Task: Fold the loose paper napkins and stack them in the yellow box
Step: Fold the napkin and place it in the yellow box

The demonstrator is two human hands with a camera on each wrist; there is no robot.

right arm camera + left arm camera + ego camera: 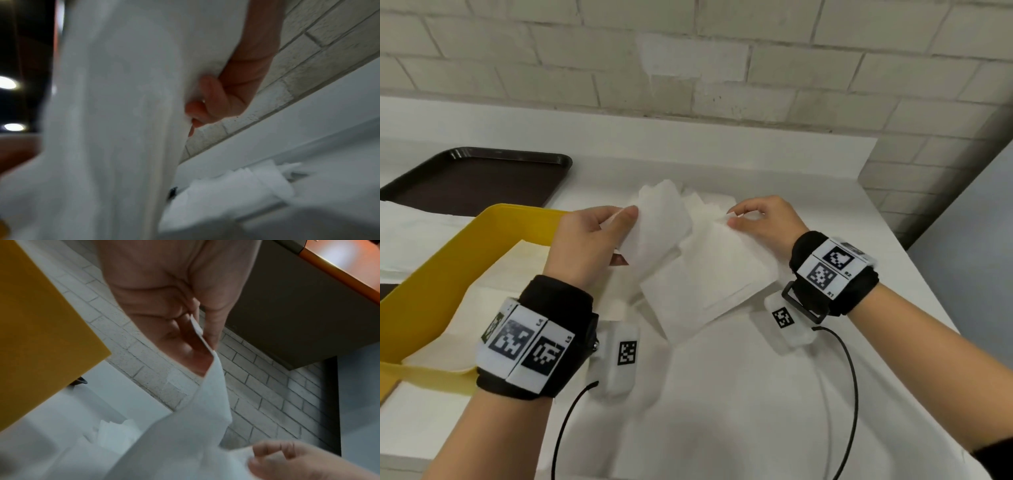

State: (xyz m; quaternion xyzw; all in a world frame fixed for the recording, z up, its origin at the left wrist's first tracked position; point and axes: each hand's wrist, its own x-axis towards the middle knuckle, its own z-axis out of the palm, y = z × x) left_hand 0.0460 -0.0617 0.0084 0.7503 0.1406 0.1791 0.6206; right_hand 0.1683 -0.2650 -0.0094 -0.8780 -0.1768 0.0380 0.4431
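Left hand [589, 236] pinches one upper corner of a napkin [702, 270] between thumb and fingers; right hand [763, 222] pinches the opposite corner. The napkin hangs above the counter [722, 394], just right of the box [438, 281]. Judged thin, limp, light and easily torn: best held by the corners, with light tension.

Bare forearms, each with a black fabric wrist strap [558, 301] carrying white panels printed with black square marker codes [828, 270]. Translucent white camera housing [619, 359] under each wrist, thin black cable [849, 373] trailing back.
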